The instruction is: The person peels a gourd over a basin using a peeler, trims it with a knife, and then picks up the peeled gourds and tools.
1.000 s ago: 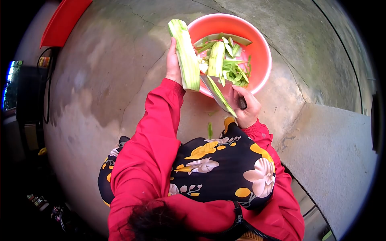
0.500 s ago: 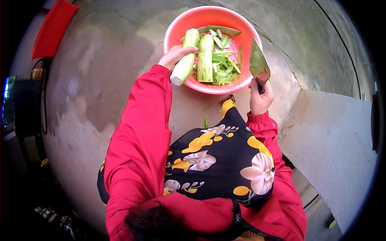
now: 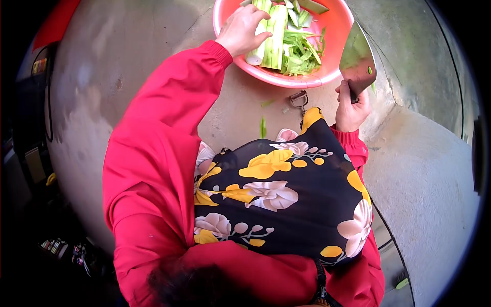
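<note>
A pink plastic basin (image 3: 327,77) on the floor holds two peeled pieces of a long green gourd, side by side. My left hand (image 3: 243,29) is over the left gourd piece (image 3: 255,55), fingers and thumb spread apart; I cannot tell whether its fingertips touch it. The right gourd piece (image 3: 275,41) lies beside it, next to a heap of green peelings (image 3: 302,53). Right of the basin, my right hand (image 3: 352,108) is closed around the handle of a cleaver (image 3: 359,56), its broad blade pointing up and away from me.
A metal peeler (image 3: 298,99) lies on the concrete floor between the basin and my floral apron (image 3: 276,169). A strip of green peel (image 3: 263,127) is on the floor nearby. To the right is a pale raised concrete slab (image 3: 424,174).
My left hand has let go of the left gourd piece, which now lies in the basin. The view has shifted, so the basin sits higher. The cleaver stays in my right hand.
</note>
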A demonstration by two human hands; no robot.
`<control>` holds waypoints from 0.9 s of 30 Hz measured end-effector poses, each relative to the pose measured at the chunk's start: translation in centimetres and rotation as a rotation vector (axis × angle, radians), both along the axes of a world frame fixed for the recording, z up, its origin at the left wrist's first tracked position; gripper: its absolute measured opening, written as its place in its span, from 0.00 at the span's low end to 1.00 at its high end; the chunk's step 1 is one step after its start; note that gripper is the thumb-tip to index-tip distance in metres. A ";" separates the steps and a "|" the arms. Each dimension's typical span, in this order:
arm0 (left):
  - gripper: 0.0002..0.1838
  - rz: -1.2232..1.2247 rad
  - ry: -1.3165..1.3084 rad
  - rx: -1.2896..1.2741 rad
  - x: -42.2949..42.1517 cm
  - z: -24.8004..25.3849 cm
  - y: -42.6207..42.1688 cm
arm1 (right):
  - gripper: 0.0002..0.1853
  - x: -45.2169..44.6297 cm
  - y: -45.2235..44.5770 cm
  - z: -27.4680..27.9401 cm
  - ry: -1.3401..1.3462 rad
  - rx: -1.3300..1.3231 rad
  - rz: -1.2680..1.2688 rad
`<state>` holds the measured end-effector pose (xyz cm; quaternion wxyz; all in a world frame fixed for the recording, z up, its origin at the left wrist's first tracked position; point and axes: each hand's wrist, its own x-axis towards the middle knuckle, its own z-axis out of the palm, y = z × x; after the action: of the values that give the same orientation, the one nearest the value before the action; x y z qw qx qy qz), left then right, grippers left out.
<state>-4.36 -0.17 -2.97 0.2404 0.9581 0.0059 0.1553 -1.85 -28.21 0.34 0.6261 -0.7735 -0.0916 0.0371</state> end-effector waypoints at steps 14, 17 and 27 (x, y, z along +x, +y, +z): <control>0.10 -0.813 0.571 -0.019 -14.0 -8.0 -11.0 | 0.07 -0.6 1.1 0.6 0.003 0.011 0.012; 0.08 -0.701 0.673 -0.091 -14.4 -9.5 -12.3 | 0.07 -0.6 1.4 0.4 0.021 0.029 -0.001; 0.17 -0.111 0.623 -0.302 -11.3 -8.2 -10.0 | 0.08 -0.7 1.7 -0.4 0.031 0.068 0.001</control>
<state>-15.63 -10.22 -11.19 0.3742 0.9120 0.0501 -0.1604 -2.59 -26.49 -0.04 0.6534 -0.7510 -0.0834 0.0463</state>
